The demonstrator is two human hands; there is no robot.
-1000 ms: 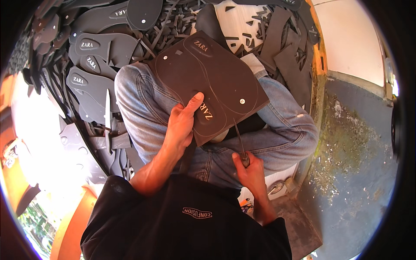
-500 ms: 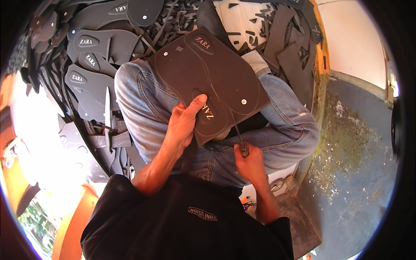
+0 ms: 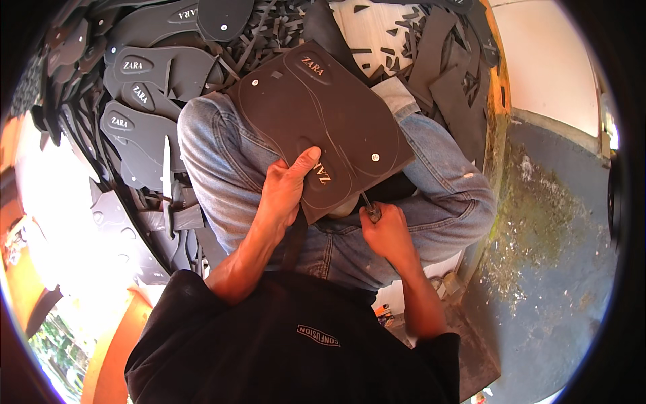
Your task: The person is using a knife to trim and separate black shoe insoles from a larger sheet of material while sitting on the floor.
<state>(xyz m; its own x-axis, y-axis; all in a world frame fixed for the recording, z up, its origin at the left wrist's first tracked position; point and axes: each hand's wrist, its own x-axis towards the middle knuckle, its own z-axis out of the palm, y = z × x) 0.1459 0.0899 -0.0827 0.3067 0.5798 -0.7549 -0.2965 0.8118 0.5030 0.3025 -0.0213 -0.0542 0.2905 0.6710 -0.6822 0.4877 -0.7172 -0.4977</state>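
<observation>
Right hand, moved forward, grips 1 knife; left hand clasps 1 dark sheet.

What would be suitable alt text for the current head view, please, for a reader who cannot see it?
A person's left hand holds a dark, curve-marked sheet over denim-clad legs, while the right hand grips a thin tool at the sheet's near edge. Dark sole-shaped pieces and scraps lie around, with a pale-bladed knife at left.
</observation>
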